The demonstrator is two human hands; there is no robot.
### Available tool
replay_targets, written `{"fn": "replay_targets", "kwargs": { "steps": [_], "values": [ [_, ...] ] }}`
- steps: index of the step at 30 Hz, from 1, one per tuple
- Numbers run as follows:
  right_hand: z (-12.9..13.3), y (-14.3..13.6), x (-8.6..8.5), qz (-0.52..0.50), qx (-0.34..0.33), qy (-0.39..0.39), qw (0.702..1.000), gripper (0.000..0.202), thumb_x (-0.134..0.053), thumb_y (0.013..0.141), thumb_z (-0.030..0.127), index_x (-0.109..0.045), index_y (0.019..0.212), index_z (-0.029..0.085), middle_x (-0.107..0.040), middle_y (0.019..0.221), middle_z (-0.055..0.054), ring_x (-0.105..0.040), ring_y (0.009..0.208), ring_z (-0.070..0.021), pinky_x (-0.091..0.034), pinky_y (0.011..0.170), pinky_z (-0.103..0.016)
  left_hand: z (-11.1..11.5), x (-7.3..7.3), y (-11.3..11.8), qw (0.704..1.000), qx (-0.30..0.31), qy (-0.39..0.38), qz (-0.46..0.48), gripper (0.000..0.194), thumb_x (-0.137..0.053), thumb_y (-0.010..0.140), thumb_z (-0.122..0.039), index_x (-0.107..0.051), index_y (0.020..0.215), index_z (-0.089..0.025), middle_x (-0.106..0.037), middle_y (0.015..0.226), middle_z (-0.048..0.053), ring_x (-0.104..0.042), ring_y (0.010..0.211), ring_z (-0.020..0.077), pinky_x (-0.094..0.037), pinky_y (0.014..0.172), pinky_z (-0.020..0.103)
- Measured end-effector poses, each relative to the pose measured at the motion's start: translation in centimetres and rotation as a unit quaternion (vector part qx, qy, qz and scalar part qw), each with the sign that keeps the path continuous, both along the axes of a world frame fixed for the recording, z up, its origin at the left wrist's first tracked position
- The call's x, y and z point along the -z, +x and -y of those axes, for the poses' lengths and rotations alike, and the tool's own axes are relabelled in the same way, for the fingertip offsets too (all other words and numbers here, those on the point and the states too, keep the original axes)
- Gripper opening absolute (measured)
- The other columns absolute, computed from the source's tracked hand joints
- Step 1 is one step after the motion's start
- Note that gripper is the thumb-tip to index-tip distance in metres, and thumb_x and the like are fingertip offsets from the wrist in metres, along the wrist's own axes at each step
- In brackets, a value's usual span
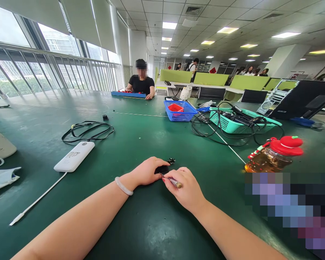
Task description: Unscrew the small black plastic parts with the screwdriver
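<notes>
Holding a slim silver tool with a brownish round end (176,183), the right hand (185,186) is closed, its thumb and fingers pinched around the shaft. The left hand (149,171) is partly curled, with its thumb on the near side and its fingers on the far side of a small black piece (161,169), which it has hold of on the table. The tool's tip points to this piece, but I cannot tell if it touches. A pale smooth bangle (124,186) is on the left wrist. Just beyond the left fingertips lies a small black jagged part (171,161).

All this is on a dark green table (135,144). To the left lie a white rectangular device (75,156) with a white cable (40,198) and, behind it, a looped black cable. To the right stands a clear bottle with a red lid (271,159). Farther are a turquoise plastic basket (230,125) with black cables and a blue plastic basket (180,116) containing a red container (175,108). At the far edge, a person in a black shirt (141,85) sits behind a long blue tray (130,94).
</notes>
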State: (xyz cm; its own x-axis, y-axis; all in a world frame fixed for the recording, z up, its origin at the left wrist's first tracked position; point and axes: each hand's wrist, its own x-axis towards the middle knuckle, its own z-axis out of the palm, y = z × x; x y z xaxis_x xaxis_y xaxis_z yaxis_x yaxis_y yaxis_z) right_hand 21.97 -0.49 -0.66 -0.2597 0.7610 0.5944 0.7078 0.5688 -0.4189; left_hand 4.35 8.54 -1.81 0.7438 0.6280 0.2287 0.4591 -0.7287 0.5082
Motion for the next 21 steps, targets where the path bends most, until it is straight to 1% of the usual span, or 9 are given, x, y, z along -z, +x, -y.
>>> {"fn": "replay_targets", "kwargs": {
  "steps": [3,4,6,9,11,13,16,18,21],
  "values": [
    [-0.7,0.6,0.4,-0.097,0.038,-0.091,0.990,0.024,-0.051,0.091,0.036,-0.064,0.074,0.024,-0.067,0.064,0.001,-0.060,0.064,-0.0168,-0.044,0.060,-0.027,0.0,-0.1,0.0,1.000,0.004,0.002,0.000,0.043,-0.065,0.083,-0.029,-0.059,0.125,-0.025,-0.066,0.123,0.006,-0.057,0.113,0.0244,-0.044,0.098,0.039],
    [-1.1,0.8,0.6,-0.142,0.047,-0.122,0.981,0.027,-0.051,0.091,0.039,-0.063,0.072,0.023,-0.064,0.061,0.001,-0.059,0.059,-0.0159,-0.043,0.056,-0.026,0.1,-0.1,0.0,1.000,0.002,0.001,-0.001,0.043,-0.066,0.083,-0.031,-0.059,0.125,-0.025,-0.066,0.122,0.006,-0.057,0.112,0.0244,-0.045,0.098,0.039],
    [-1.8,1.2,1.2,-0.216,0.044,-0.173,0.960,0.036,-0.051,0.090,0.048,-0.058,0.066,0.022,-0.058,0.054,0.002,-0.054,0.049,-0.0138,-0.042,0.049,-0.025,0.1,-0.2,0.0,1.000,-0.009,-0.002,-0.003,0.046,-0.066,0.083,-0.031,-0.056,0.128,-0.025,-0.066,0.121,0.007,-0.058,0.111,0.0243,-0.045,0.097,0.039],
    [-2.3,1.6,1.7,-0.286,0.028,-0.205,0.935,0.041,-0.050,0.089,0.055,-0.059,0.070,0.020,-0.057,0.054,0.001,-0.051,0.045,-0.0129,-0.042,0.046,-0.025,0.2,-0.3,0.0,1.000,-0.022,-0.009,-0.008,0.050,-0.066,0.082,-0.027,-0.053,0.130,-0.025,-0.066,0.118,0.008,-0.059,0.108,0.0240,-0.046,0.094,0.038],
    [-2.0,1.5,1.5,-0.295,0.031,-0.173,0.939,0.037,-0.049,0.091,0.052,-0.062,0.078,0.020,-0.058,0.058,0.000,-0.052,0.048,-0.0130,-0.043,0.047,-0.024,0.3,-0.3,0.0,1.000,-0.021,-0.009,-0.009,0.050,-0.065,0.082,-0.024,-0.052,0.131,-0.026,-0.067,0.116,0.007,-0.059,0.106,0.0236,-0.047,0.093,0.038],
    [-1.4,1.4,1.1,-0.276,0.043,-0.108,0.954,0.029,-0.050,0.091,0.046,-0.062,0.085,0.021,-0.060,0.064,0.000,-0.056,0.057,-0.0145,-0.046,0.054,-0.025,0.4,-0.3,0.0,1.000,-0.022,-0.008,-0.009,0.052,-0.064,0.081,-0.023,-0.051,0.131,-0.026,-0.066,0.115,0.006,-0.059,0.105,0.0236,-0.047,0.093,0.038],
    [-0.6,1.3,0.5,-0.212,0.074,-0.035,0.974,0.023,-0.049,0.092,0.038,-0.060,0.080,0.022,-0.062,0.068,-0.001,-0.057,0.060,-0.0150,-0.045,0.058,-0.026,0.4,-0.4,0.1,1.000,-0.027,-0.009,-0.009,0.054,-0.063,0.081,-0.022,-0.050,0.133,-0.026,-0.066,0.115,0.007,-0.059,0.106,0.0242,-0.047,0.093,0.038],
    [-0.5,1.4,0.4,-0.187,0.097,-0.014,0.978,0.023,-0.047,0.092,0.037,-0.059,0.080,0.022,-0.063,0.069,-0.002,-0.058,0.064,-0.0160,-0.045,0.060,-0.026,0.4,-0.5,0.1,1.000,-0.029,-0.011,-0.008,0.057,-0.062,0.080,-0.021,-0.048,0.135,-0.026,-0.066,0.114,0.007,-0.059,0.106,0.0242,-0.047,0.092,0.038],
    [-1.0,1.6,0.5,-0.171,0.118,-0.024,0.978,0.026,-0.046,0.093,0.038,-0.060,0.079,0.022,-0.063,0.069,-0.001,-0.058,0.065,-0.0162,-0.044,0.061,-0.026,0.5,-0.5,0.0,1.000,-0.026,-0.015,-0.006,0.060,-0.061,0.080,-0.020,-0.045,0.137,-0.026,-0.066,0.113,0.007,-0.059,0.104,0.0240,-0.047,0.093,0.038]
  ]
}}
